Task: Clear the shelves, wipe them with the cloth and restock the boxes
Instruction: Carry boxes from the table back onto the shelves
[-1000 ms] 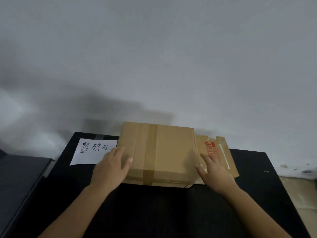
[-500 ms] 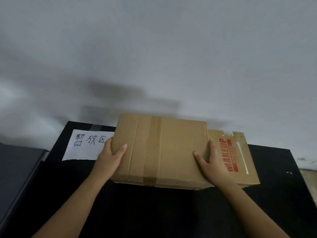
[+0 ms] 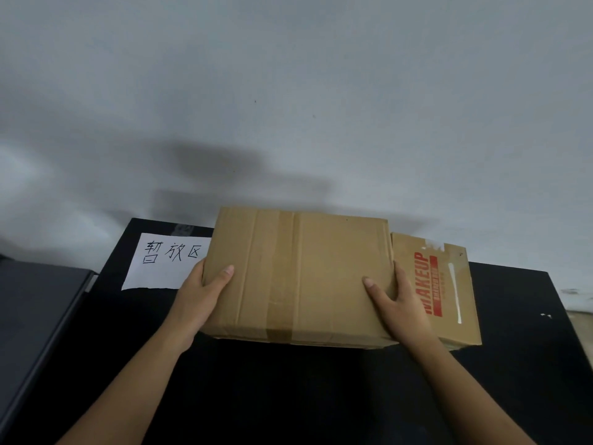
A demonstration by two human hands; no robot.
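Large plain brown cardboard box [image 3: 298, 277], taped along the top: mid black table top [image 3: 321, 396], lifted or resting not determinable. Smaller brown cardboard box with red MAKEUP print [image 3: 449, 284]: just right of the large one, apparently touching it. White paper sheet with handwritten characters [image 3: 160, 268]: left, right edge hidden behind the large box. Left hand [image 3: 199, 293]: gripping the large box's left side, thumb over the top. Right hand [image 3: 398, 306]: gripping its right side, thumb on top, fingers down between the two boxes. Handling, as judgement: keep level, squeeze evenly from both sides, draw clear of the neighbour before carrying. Box body held squarely between both sets of fingers, thumbs above, other fingers on the side faces.
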